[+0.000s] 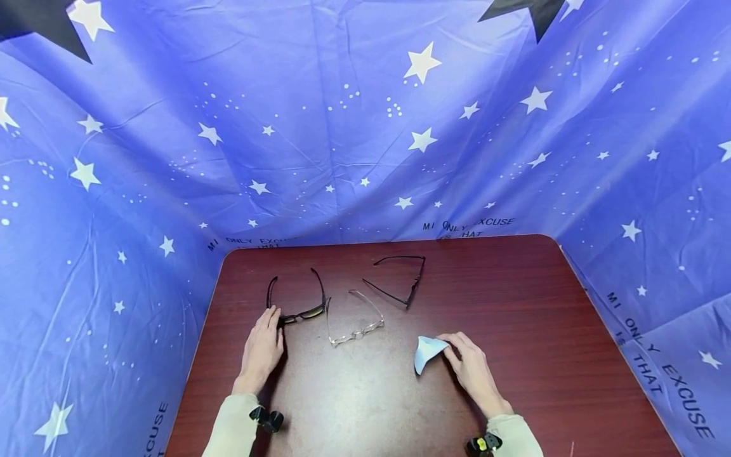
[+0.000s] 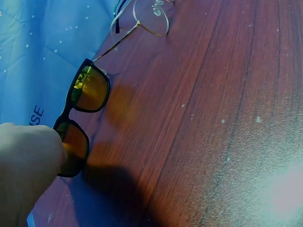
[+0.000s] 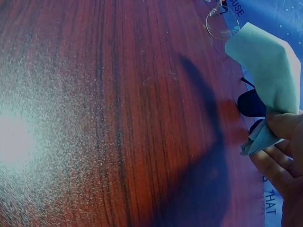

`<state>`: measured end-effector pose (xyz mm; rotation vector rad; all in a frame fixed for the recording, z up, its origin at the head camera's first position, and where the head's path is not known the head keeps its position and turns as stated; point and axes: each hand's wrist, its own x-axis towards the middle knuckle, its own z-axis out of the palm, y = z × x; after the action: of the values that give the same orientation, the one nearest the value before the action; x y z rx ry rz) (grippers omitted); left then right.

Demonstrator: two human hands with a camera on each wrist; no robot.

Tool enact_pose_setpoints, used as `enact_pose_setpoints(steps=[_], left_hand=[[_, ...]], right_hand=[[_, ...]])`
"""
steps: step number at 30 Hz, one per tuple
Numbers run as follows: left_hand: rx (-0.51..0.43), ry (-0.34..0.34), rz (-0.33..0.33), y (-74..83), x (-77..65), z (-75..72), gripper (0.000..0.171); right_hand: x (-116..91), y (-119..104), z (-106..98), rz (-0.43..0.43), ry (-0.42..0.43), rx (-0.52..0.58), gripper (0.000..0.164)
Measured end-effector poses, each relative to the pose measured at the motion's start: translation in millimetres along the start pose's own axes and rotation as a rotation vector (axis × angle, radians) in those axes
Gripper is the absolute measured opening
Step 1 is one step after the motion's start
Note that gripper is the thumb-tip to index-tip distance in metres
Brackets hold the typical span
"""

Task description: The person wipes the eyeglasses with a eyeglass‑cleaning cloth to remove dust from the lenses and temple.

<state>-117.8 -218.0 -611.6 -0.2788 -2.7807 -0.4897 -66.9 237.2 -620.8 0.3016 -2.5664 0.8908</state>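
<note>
My left hand holds the left end of black-framed glasses with yellow-tinted lenses, their temples pointing to the back of the table. In the left wrist view the hand covers the outer edge of the near amber lens; the fingertips are hidden. My right hand pinches a light blue cloth between thumb and fingers. In the right wrist view the cloth hangs from the pinch, above its shadow on the table.
Clear glasses with a thin frame lie right of the tinted pair. Farther back are dark glasses, temples opened to the left. All rest on a reddish-brown wooden table, with blue star-patterned curtains around its back and sides.
</note>
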Motion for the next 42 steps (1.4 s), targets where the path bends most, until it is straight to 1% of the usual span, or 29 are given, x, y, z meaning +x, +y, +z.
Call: enact_pose_setpoints(steps=[3, 5, 8, 10, 12, 17, 20, 23, 27, 31, 34, 37, 40, 42], left_hand=[[0.009, 0.019, 0.032, -3.8, 1.2, -1.4, 0.054], [0.035, 0.038, 0.063, -6.7, 1.6, -2.1, 0.055], [0.065, 0.08, 0.111, -10.3, 2.3, -2.4, 0.042], [0.054, 0.105, 0.128, -11.0, 2.7, -2.6, 0.031], [0.036, 0.121, 0.131, -11.0, 3.3, -2.7, 0.022], [-0.001, 0.117, 0.115, -10.0, 3.1, -6.4, 0.016], [-0.022, 0.107, 0.132, -10.6, 3.3, -9.2, 0.012], [-0.027, 0.097, 0.173, -12.7, 3.3, -11.3, 0.009], [0.023, 0.094, 0.247, -15.0, 1.9, -12.8, 0.011], [0.087, 0.127, 0.331, -14.3, -1.2, -12.6, 0.017], [0.101, 0.153, 0.366, -13.0, -4.8, -11.7, 0.021], [0.102, 0.158, 0.361, -11.4, -8.3, -11.1, 0.023], [0.098, 0.149, 0.324, -10.8, -11.8, -10.3, 0.024], [0.099, 0.145, 0.303, -11.2, -14.0, -10.0, 0.023]], right_hand=[[-0.5, 0.6, -0.2, 0.0, 0.003, 0.004, 0.033], [-0.8, 1.1, -0.3, 0.0, 0.002, 0.002, 0.033], [-1.5, 1.6, -1.1, 0.005, -0.003, 0.0, 0.033], [-2.1, 1.9, -1.9, 0.008, -0.007, -0.004, 0.033], [-2.6, 1.7, -3.0, 0.011, -0.01, -0.004, 0.033], [-3.3, -0.2, -3.2, 0.01, -0.007, -0.001, 0.031], [-3.5, -1.3, -2.2, 0.006, -0.003, 0.005, 0.031], [-3.5, -2.2, -1.1, 0.003, -0.005, 0.012, 0.031], [-4.3, -2.7, 0.4, 0.005, -0.01, 0.012, 0.03], [-5.3, -3.2, 0.8, 0.008, -0.013, 0.007, 0.03], [-4.6, -4.5, 0.2, 0.015, -0.018, 0.016, 0.029], [-2.9, -6.1, -0.6, 0.029, -0.021, 0.029, 0.027], [-1.3, -7.3, -0.6, 0.04, -0.021, 0.033, 0.027], [-1.0, -7.7, -0.3, 0.03, -0.019, 0.038, 0.028]])
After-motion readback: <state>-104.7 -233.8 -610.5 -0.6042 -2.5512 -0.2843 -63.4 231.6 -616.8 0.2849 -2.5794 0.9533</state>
